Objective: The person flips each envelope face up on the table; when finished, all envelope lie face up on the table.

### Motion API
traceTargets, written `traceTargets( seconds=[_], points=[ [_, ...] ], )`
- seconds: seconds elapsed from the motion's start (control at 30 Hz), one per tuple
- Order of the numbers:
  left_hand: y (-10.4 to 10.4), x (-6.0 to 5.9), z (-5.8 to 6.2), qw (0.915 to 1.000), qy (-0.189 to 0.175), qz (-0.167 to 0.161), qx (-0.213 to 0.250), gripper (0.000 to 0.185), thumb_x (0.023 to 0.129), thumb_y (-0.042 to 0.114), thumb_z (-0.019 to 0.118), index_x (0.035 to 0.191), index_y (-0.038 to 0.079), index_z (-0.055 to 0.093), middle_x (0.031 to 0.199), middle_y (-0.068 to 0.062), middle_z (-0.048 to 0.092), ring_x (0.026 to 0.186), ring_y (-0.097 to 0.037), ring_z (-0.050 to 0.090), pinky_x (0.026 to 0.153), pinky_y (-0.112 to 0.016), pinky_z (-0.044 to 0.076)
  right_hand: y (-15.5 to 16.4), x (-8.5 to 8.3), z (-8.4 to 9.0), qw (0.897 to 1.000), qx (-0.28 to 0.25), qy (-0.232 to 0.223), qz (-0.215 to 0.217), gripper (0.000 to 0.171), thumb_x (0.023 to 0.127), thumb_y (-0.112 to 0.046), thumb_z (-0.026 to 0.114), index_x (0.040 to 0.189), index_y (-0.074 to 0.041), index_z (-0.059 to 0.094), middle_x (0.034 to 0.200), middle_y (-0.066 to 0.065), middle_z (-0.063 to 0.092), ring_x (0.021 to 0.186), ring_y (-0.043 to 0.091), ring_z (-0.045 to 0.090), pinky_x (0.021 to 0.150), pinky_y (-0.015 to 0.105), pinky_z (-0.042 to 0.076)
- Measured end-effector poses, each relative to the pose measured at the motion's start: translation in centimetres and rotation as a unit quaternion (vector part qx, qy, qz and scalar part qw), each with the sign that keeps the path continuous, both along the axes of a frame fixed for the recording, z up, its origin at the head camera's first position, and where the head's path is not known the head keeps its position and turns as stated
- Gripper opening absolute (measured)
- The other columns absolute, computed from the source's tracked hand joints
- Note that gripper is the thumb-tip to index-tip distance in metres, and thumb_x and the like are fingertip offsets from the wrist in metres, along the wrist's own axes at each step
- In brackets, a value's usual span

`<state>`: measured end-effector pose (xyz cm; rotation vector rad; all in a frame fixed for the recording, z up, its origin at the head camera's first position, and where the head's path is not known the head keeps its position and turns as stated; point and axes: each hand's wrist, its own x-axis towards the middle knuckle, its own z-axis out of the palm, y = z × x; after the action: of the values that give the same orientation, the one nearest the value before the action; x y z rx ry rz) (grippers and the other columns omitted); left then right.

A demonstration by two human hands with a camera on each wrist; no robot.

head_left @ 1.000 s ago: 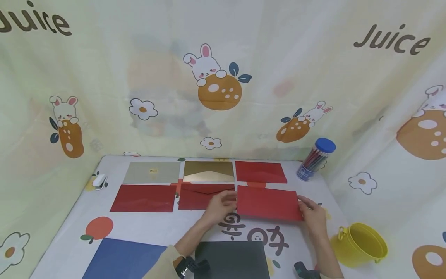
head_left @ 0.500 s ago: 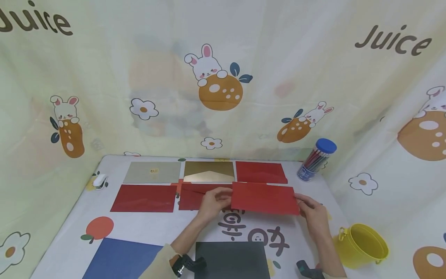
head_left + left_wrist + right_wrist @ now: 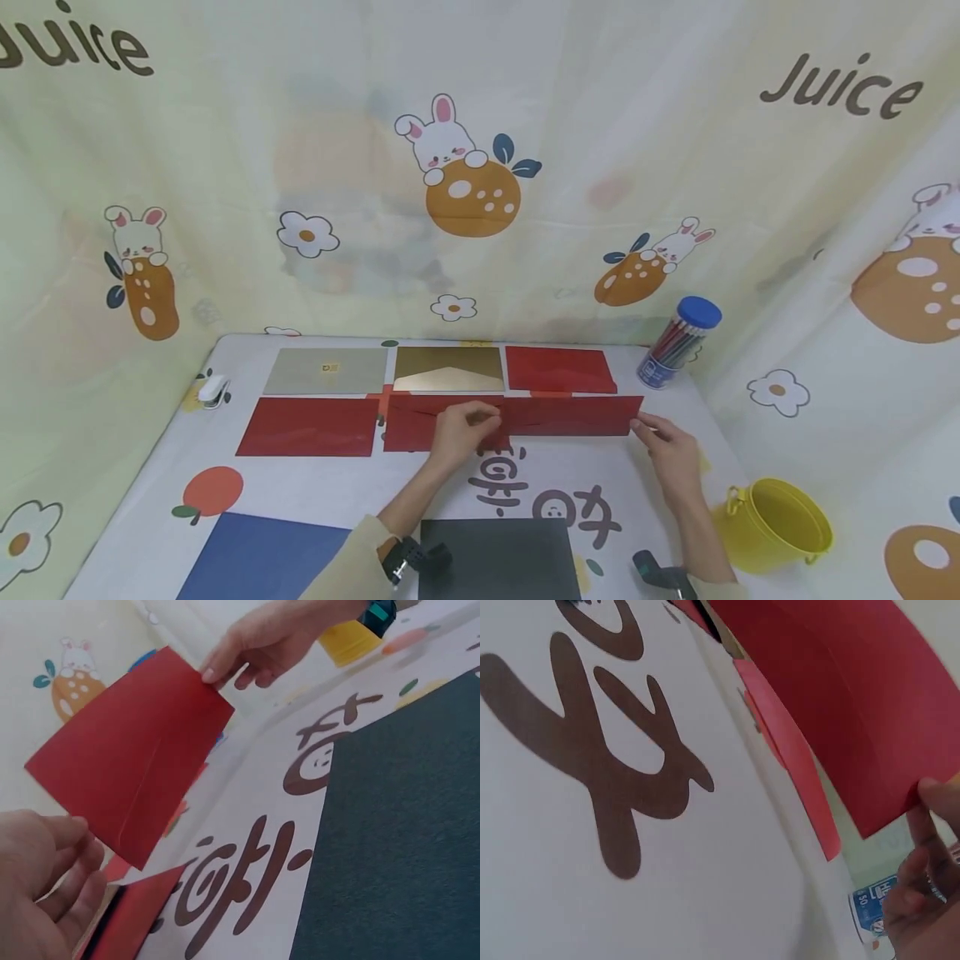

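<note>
A red envelope (image 3: pixel 570 416) hangs just above the table, held at both ends. My left hand (image 3: pixel 463 428) pinches its left end, beside another red envelope (image 3: pixel 412 425) lying on the table. My right hand (image 3: pixel 666 445) pinches the right corner between thumb and fingertips. In the left wrist view the held envelope (image 3: pixel 131 765) shows its seamed side, with my right hand (image 3: pixel 259 645) at its top corner and my left hand (image 3: pixel 45 889) at its lower edge. The right wrist view shows the envelope (image 3: pixel 840 697) tilted above the cloth and my right fingers (image 3: pixel 930 855) on its corner.
On the table (image 3: pixel 337 492) lie a grey envelope (image 3: pixel 326 371), a gold one (image 3: pixel 448 368) and red ones (image 3: pixel 558 368) (image 3: pixel 307 427). A blue sheet (image 3: pixel 262 554) and a dark grey sheet (image 3: pixel 498 558) lie near me. A pencil tube (image 3: pixel 678 343), yellow bucket (image 3: pixel 776 525) and stapler (image 3: pixel 213 390) stand at the edges.
Both hands have carried the red envelope away from me toward the back rows and tipped it, so it now shows as a thin strip.
</note>
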<state>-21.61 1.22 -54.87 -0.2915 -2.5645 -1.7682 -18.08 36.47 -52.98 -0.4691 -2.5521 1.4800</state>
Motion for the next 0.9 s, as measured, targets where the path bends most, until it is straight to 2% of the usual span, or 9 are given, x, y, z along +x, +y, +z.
traceTargets(
  seconds=[0.13,0.23,0.33,0.5,0.7,0.9],
  points=[
    [1.0,-0.9,-0.2,0.9998,0.005,0.017,-0.012,0.013,0.091,0.019,0.076,0.102,0.016,0.078,0.09,0.004,0.076,0.076,-0.007,0.069,0.066,-0.023,0.056,0.0,-1.1,-0.7,0.999,0.048,-0.008,0.001,0.046,0.097,-0.044,0.064,0.13,-0.013,0.069,0.128,0.007,0.068,0.101,0.015,0.058,0.076,0.02,0.047],
    [1.9,-1.3,-0.3,0.9992,-0.004,0.038,-0.013,0.012,0.09,0.016,0.076,0.101,0.012,0.078,0.088,0.002,0.077,0.077,-0.007,0.071,0.067,-0.023,0.056,0.0,-2.0,-1.3,0.997,0.073,-0.004,0.003,0.038,0.1,-0.034,0.063,0.129,-0.011,0.068,0.123,0.012,0.07,0.102,0.019,0.061,0.074,0.02,0.047],
    [2.8,-1.5,-0.4,0.9986,-0.022,0.048,-0.009,0.012,0.09,0.013,0.074,0.101,0.01,0.078,0.087,0.001,0.077,0.075,-0.007,0.072,0.064,-0.022,0.055,0.0,-2.6,-1.7,0.996,0.087,0.001,-0.004,0.032,0.099,-0.023,0.064,0.127,-0.008,0.067,0.114,0.015,0.072,0.097,0.02,0.067,0.072,0.021,0.048],
    [3.7,-1.4,-0.1,0.9976,-0.063,0.024,0.014,0.018,0.093,0.009,0.068,0.109,0.004,0.076,0.09,-0.004,0.077,0.077,-0.011,0.073,0.059,-0.02,0.052,0.3,-3.1,-2.4,0.995,0.099,-0.022,-0.026,0.027,0.097,-0.02,0.065,0.121,-0.008,0.066,0.111,0.015,0.073,0.096,0.024,0.068,0.078,0.03,0.046],
    [3.6,-1.4,0.4,0.9904,-0.128,0.0,0.053,0.029,0.094,0.013,0.066,0.12,-0.001,0.07,0.101,-0.009,0.077,0.092,-0.018,0.074,0.072,-0.027,0.058,1.0,-3.6,-2.7,0.993,0.097,-0.062,-0.002,0.029,0.1,-0.021,0.06,0.123,-0.005,0.067,0.119,0.019,0.069,0.115,0.035,0.06,0.098,0.051,0.044],
    [3.7,-1.6,0.1,0.9837,-0.167,-0.01,0.066,0.032,0.096,0.015,0.065,0.124,-0.001,0.069,0.099,-0.006,0.076,0.087,-0.013,0.072,0.071,-0.026,0.058,1.0,-3.8,-2.5,0.99,0.109,-0.092,0.015,0.034,0.102,-0.022,0.057,0.129,-0.003,0.064,0.126,0.021,0.066,0.126,0.039,0.051,0.107,0.061,0.035]
  ],
)
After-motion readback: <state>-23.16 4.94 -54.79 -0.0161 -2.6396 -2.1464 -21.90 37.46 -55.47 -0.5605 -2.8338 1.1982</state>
